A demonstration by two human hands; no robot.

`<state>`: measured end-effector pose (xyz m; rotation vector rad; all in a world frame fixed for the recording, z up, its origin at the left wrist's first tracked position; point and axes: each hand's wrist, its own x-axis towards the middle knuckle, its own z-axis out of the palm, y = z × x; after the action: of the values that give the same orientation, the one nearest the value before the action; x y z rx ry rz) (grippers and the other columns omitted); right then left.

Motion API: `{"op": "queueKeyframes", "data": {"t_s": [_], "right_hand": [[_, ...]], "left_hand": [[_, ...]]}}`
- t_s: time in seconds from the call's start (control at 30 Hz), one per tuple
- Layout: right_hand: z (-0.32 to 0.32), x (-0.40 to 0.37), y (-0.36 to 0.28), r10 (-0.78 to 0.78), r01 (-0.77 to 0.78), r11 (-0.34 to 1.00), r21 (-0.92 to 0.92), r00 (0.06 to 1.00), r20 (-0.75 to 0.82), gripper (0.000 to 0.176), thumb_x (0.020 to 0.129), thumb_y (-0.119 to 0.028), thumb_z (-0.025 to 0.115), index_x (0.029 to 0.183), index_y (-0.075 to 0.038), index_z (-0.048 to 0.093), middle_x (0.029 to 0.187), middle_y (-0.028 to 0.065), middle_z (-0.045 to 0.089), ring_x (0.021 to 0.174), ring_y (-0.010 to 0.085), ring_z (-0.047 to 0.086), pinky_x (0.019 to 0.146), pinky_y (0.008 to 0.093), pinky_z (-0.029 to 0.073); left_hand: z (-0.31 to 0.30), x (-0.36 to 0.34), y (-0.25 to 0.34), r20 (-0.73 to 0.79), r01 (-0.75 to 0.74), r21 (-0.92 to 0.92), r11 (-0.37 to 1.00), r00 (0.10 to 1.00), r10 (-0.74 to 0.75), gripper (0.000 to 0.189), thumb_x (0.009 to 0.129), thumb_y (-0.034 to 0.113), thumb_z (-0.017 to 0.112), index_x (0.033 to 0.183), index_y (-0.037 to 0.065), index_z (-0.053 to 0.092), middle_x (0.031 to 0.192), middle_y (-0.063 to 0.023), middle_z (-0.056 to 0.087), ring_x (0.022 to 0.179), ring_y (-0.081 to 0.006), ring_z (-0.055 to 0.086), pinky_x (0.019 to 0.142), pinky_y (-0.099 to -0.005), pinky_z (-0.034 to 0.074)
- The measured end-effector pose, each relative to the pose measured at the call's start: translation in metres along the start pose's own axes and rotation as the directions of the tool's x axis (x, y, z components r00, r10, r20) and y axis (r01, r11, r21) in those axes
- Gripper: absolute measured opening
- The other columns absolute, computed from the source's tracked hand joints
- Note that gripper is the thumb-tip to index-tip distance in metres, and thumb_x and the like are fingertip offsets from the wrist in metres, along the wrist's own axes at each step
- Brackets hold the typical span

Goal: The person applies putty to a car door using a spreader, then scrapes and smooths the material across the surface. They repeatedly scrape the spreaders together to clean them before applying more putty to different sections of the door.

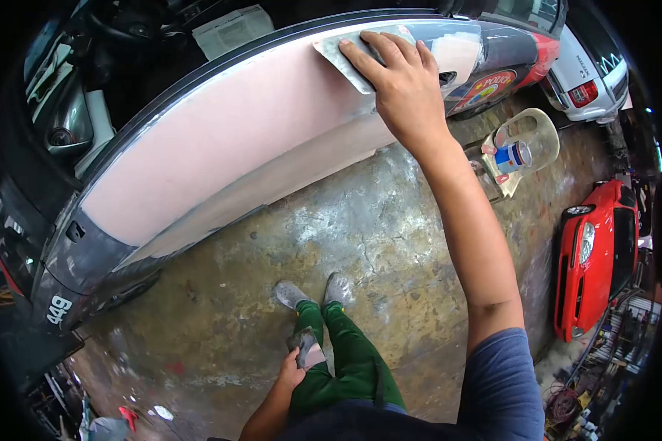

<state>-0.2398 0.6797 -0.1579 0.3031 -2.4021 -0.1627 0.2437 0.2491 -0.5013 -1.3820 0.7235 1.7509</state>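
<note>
Near the top of the long pink-coated car side panel [228, 140], my right hand [412, 88] has its fingers laid over a thin, stained grey-white sheet [340, 65]. The sheet's left part sticks out past my fingers; my thumb is hidden. Low by my green trousers, my left hand [292, 370] is closed around a dark grey flat piece [302, 342] with a pinkish part [314, 357] at its lower right. What exactly that piece is I cannot make out. Grey bare patches border the pink coat near my right hand.
A pale plastic chair [541, 140] holds a blue-and-white can [513, 156]. A red car [599, 261] and a white vehicle [585, 66] stand to the right. Through the window opening, a newspaper [232, 31] shows. My shoes [293, 295] rest on the stained floor [228, 316].
</note>
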Motion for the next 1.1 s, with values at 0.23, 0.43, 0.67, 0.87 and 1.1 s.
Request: {"op": "queueKeyframes", "data": {"t_s": [0.23, 0.43, 0.67, 0.87, 1.1], "right_hand": [[0.004, 0.011, 0.004, -0.015, 0.014, 1.000, 0.022, 1.000, 0.026, 0.048, 0.093, -0.010, 0.057, 0.136, -0.029, 0.064, 0.135, 0.0039, 0.063, 0.129, 0.0267, 0.056, 0.112, 0.0596, 0.038], [0.011, -0.003, 0.000, -0.012, 0.007, 0.997, 0.083, 0.998, 0.061, 0.049, 0.091, -0.008, 0.056, 0.136, -0.027, 0.064, 0.134, 0.0043, 0.063, 0.127, 0.0274, 0.057, 0.108, 0.0594, 0.040], [0.050, -0.110, -0.043, 0.099, -0.105, 0.988, 0.116, 0.993, 0.064, 0.053, 0.089, -0.009, 0.058, 0.138, -0.027, 0.062, 0.141, 0.0064, 0.056, 0.132, 0.0291, 0.051, 0.112, 0.0586, 0.036], [0.055, -0.156, -0.059, 0.124, -0.161, 0.972, 0.173, 0.971, 0.205, 0.057, 0.085, -0.001, 0.061, 0.137, -0.025, 0.063, 0.143, 0.0053, 0.054, 0.135, 0.0284, 0.049, 0.116, 0.0600, 0.031], [0.009, -0.084, -0.005, 0.123, -0.129, 0.981, 0.144, 0.991, 0.051, 0.056, 0.087, -0.003, 0.058, 0.137, -0.028, 0.063, 0.136, 0.0077, 0.058, 0.131, 0.0305, 0.053, 0.112, 0.0646, 0.034]], "left_hand": [[-0.003, 0.005, 0.005, 0.048, -0.025, 0.010, 1.000, 0.999, 0.024, 0.041, 0.098, 0.032, 0.067, 0.132, 0.010, 0.060, 0.126, -0.0117, 0.067, 0.113, -0.0344, 0.066, 0.094, -0.0558, 0.055], [-0.007, 0.009, 0.003, 0.049, -0.018, 0.023, 1.000, 0.999, 0.017, 0.041, 0.098, 0.030, 0.066, 0.134, 0.012, 0.058, 0.127, -0.0096, 0.066, 0.113, -0.0329, 0.065, 0.092, -0.0552, 0.056], [-0.021, 0.014, -0.005, 0.078, 0.023, -0.014, 1.000, 0.997, -0.022, 0.039, 0.100, 0.028, 0.064, 0.135, 0.012, 0.056, 0.127, -0.0097, 0.066, 0.114, -0.0323, 0.066, 0.091, -0.0562, 0.056], [-0.016, 0.003, -0.007, 0.054, 0.026, -0.008, 1.000, 0.998, -0.025, 0.039, 0.100, 0.026, 0.063, 0.134, 0.007, 0.056, 0.124, -0.0121, 0.067, 0.112, -0.0329, 0.067, 0.092, -0.0560, 0.056], [-0.007, 0.004, -0.012, 0.047, -0.004, 0.049, 0.999, 0.999, 0.002, 0.039, 0.100, 0.028, 0.064, 0.134, 0.011, 0.056, 0.125, -0.0102, 0.066, 0.112, -0.0325, 0.067, 0.091, -0.0575, 0.056]]}}
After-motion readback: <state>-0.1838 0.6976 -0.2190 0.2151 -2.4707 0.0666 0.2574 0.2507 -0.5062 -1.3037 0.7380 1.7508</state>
